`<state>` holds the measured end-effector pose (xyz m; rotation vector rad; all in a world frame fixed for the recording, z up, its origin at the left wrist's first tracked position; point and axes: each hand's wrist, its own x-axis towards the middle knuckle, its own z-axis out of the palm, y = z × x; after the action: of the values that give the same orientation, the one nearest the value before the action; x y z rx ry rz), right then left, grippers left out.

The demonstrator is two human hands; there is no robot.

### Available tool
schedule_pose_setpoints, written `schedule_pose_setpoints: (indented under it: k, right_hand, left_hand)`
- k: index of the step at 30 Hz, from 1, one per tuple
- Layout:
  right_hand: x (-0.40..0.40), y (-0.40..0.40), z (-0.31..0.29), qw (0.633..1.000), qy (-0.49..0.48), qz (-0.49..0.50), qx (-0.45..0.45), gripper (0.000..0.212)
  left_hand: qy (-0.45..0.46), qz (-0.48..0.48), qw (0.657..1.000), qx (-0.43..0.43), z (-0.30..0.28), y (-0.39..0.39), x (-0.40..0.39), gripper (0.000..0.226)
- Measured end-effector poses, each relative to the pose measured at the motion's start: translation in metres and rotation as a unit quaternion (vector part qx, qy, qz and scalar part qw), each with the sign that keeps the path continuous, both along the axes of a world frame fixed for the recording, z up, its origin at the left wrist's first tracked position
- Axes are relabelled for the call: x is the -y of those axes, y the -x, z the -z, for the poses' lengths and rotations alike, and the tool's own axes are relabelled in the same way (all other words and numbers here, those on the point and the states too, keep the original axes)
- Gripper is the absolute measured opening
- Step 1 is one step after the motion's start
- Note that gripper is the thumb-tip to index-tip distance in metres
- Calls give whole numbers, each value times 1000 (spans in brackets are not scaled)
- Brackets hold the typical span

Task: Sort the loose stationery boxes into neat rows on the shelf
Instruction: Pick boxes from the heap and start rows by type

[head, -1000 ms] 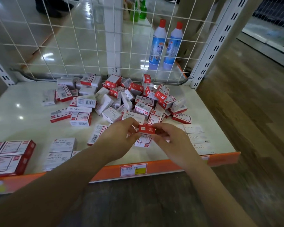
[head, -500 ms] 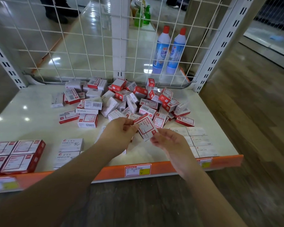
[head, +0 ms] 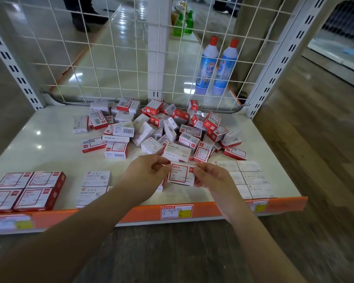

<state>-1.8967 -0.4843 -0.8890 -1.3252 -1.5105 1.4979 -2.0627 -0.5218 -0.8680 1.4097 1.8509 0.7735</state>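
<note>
A small red-and-white paper clip box (head: 181,174) hangs just above the front middle of the white shelf (head: 49,152), its face turned up. My left hand (head: 146,174) pinches its left edge and my right hand (head: 212,176) holds its right edge. Behind them lies a loose pile of red-and-white stationery boxes (head: 166,127). Neat rows stand along the front: red-edged boxes (head: 27,190) at the left, white paper clip boxes (head: 95,185) beside them, white staples boxes (head: 251,178) at the right.
A white wire grid (head: 114,58) closes the back of the shelf, with two blue bottles (head: 215,66) behind it. White slotted uprights stand at both back corners. An orange price strip (head: 284,205) runs along the front edge. Wooden floor lies to the right.
The box was turned from edge-on to face-up in both hands and lowered toward the front of the shelf. The view moved closer to the shelf.
</note>
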Motion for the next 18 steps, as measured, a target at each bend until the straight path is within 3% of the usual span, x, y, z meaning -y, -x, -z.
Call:
schedule_pose_setpoints:
  k: [8, 12, 18]
  right_hand:
    - [6, 2, -6, 998, -33, -43, 21, 38]
    - [6, 2, -3, 997, -57, -39, 24, 42]
    - [6, 1, 2, 985, -100, -67, 122, 46]
  left_hand:
    - [32, -44, 998, -30, 10, 1, -2, 29]
    - [44, -39, 998, 15, 10, 1, 0, 27]
    - [45, -14, 994, 95, 13, 3, 5, 27]
